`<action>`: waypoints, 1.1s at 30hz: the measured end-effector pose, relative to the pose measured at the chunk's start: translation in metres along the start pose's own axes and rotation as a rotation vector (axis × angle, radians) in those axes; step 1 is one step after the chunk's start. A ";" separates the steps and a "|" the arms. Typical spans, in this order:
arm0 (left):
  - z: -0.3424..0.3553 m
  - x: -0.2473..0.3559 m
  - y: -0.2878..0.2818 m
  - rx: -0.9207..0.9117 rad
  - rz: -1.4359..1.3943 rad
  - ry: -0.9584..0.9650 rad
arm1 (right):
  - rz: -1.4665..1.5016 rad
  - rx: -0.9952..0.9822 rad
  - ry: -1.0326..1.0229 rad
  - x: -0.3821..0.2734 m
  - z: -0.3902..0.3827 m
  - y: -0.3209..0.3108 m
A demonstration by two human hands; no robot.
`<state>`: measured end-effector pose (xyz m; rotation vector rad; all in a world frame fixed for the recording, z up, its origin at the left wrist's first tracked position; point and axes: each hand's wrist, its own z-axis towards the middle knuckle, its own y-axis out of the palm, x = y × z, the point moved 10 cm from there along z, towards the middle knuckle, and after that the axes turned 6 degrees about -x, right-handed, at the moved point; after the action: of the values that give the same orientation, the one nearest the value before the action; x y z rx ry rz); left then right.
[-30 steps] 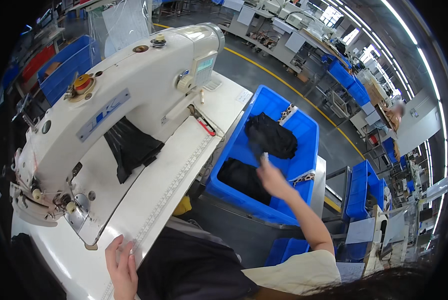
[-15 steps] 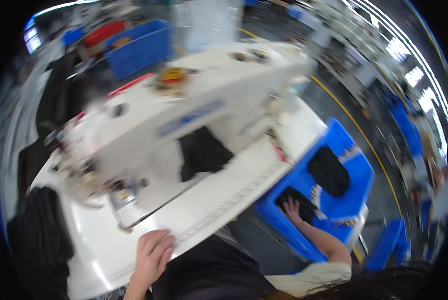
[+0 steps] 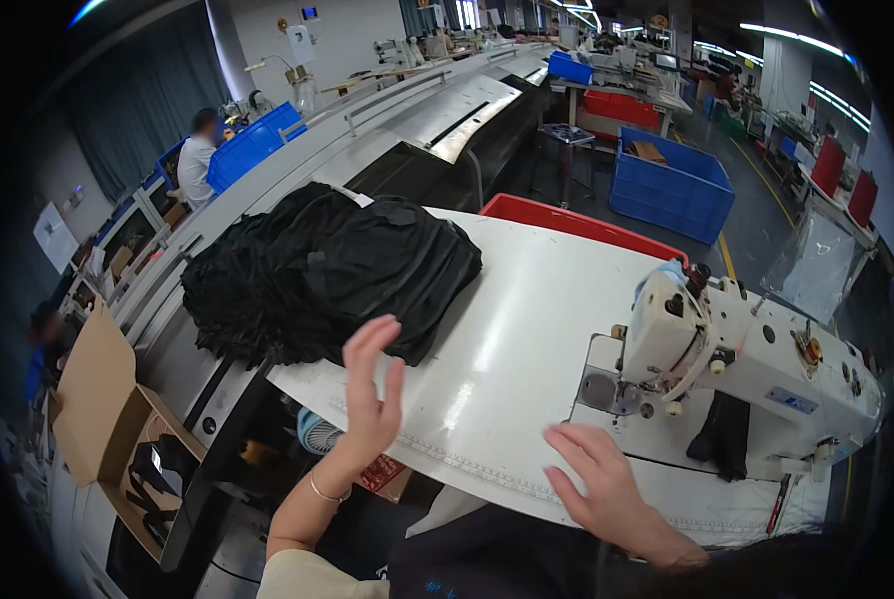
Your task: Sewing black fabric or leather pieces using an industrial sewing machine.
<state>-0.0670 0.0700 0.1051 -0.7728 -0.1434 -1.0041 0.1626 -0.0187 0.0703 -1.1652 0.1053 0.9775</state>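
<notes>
My left hand (image 3: 372, 389) is raised beside a large pile of black fabric (image 3: 332, 275) on the white table (image 3: 497, 329), its fingers apart and holding nothing. My right hand (image 3: 596, 484) hovers by the table's front edge, left of the white sewing machine (image 3: 766, 349), fingers loosely spread and empty. A dark piece of fabric (image 3: 716, 434) lies under the machine's arm, and a small red-handled tool (image 3: 774, 509) lies to the right of it.
An open cardboard box (image 3: 97, 394) with black pieces is at left, beside a metal rail. A red bin (image 3: 577, 225) sits behind the table, a blue crate (image 3: 671, 195) beyond. A seated co-worker (image 3: 195, 170) works by blue bins; another person (image 3: 45, 339) is at far left.
The view has swung left from the bin to the fabric pile. My right hand has left the blue bin for the table; my left hand has lifted toward the pile.
</notes>
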 end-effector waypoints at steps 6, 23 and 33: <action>-0.004 -0.090 -0.094 0.413 0.091 -0.181 | 0.011 0.198 -0.254 -0.034 0.205 0.108; 0.074 -0.126 0.008 -0.349 0.614 0.025 | 1.277 0.876 -0.100 0.090 0.268 -0.109; 0.101 -0.082 -0.002 -0.261 0.228 -0.085 | -0.076 0.092 0.045 -0.002 0.128 0.043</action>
<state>-0.0905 0.1919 0.1432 -1.0463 0.0045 -0.7820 0.0807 0.0853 0.0965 -1.0996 0.1397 0.8712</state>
